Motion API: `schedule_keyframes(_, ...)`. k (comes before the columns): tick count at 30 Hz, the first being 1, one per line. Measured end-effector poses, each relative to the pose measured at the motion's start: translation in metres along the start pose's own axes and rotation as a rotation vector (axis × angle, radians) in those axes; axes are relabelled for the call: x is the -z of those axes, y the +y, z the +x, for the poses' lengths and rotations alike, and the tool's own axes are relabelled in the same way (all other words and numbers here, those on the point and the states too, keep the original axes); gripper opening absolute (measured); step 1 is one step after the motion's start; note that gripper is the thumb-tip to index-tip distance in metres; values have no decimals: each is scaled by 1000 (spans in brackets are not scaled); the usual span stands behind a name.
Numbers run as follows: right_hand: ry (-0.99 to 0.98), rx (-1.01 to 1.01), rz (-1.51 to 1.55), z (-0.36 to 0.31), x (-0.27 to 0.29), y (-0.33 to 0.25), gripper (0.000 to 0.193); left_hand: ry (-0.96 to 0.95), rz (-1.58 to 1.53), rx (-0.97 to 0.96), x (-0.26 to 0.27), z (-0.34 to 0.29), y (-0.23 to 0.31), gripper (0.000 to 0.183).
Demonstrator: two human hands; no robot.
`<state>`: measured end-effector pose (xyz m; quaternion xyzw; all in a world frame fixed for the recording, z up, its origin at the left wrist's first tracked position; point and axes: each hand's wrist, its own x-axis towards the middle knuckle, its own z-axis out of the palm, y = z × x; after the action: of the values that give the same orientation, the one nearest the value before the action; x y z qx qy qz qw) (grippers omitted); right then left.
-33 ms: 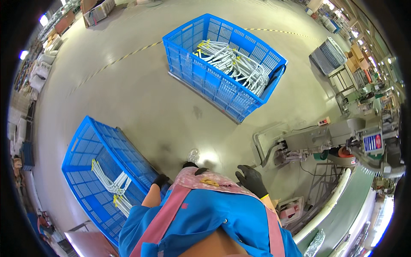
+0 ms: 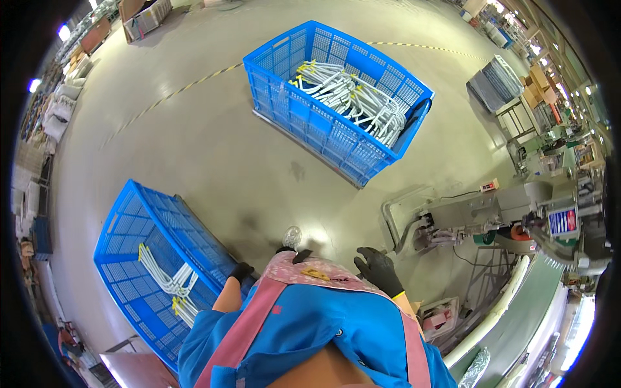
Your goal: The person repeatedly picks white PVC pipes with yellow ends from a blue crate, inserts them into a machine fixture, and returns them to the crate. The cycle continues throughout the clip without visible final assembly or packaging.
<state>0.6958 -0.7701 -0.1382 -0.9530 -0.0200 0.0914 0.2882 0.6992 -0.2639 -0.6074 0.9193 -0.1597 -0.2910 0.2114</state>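
White tubes (image 2: 173,283) lie in the blue basket (image 2: 184,221) at eight o'clock, placed as before. The left hand (image 2: 242,272) is beside it, whether gripping I cannot tell; the right hand (image 2: 380,271), toward five o'clock, hangs released, almost unmoved.

Looks like a factory or large workshop: blue crates (image 2: 194,229) of white tubular parts (image 2: 385,113), grey machine (image 2: 472,212) at right, yellow-black striped line (image 2: 213,77) across floor (image 2: 194,142), cardboard boxes (image 2: 538,83).
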Motion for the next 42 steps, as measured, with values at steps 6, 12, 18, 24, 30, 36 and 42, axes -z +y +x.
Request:
schedule_keyframes(6,168,-131,118,75,24,25,32,-240,-88,427,160,97,26,46)
schedule_keyframes(12,120,-434,98,93,43,97,32,60,257,-25,281,262,126,31)
schedule_keyframes(18,48,-387,162,178,80,163,34,-231,-648,209,343,342,299,23)
schedule_keyframes(24,88,-313,133,261,116,196,37,-272,-605,182,417,400,374,20)
schedule_keyframes(30,44,-505,79,287,110,203,33,53,-326,23,469,526,354,31)
schedule_keyframes(36,-16,-878,262,317,82,164,37,218,-103,-34,488,690,310,44)
schedule_keyframes(42,-97,-1091,519,364,66,115,38,30,11,142,474,823,279,68)
